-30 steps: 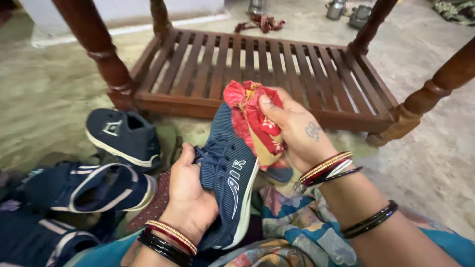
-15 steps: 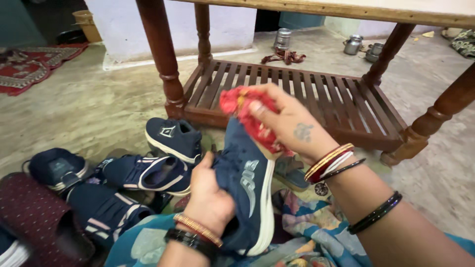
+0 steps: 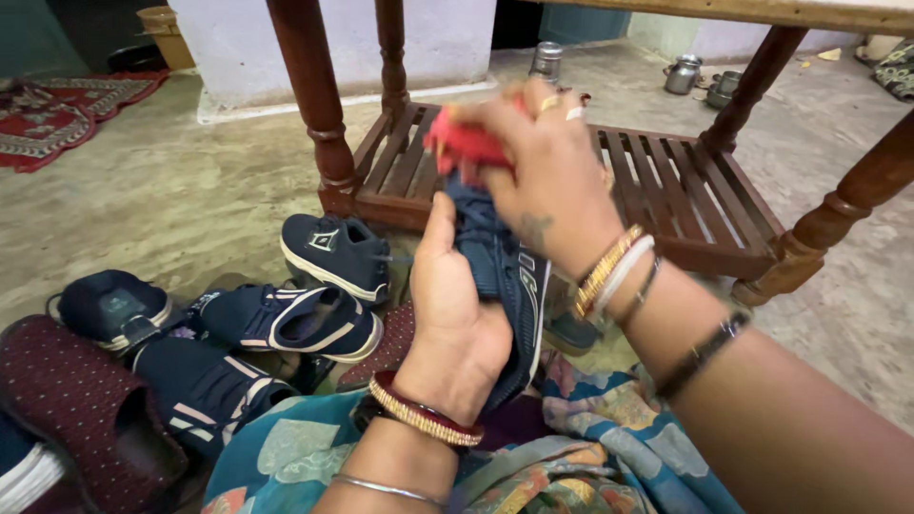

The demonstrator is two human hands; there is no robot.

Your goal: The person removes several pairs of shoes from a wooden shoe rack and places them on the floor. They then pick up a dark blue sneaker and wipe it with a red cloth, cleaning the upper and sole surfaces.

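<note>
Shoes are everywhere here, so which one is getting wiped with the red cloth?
The dark blue sneaker with white sole, gripped by the left hand; the right hand presses a red cloth on its toe. Others lie on the floor.

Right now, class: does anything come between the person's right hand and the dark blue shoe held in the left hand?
Yes. A bunched red cloth lies between the right hand and the toe end of the dark blue shoe. The left hand grips the shoe directly.

Soft daylight, slight motion blur
</note>
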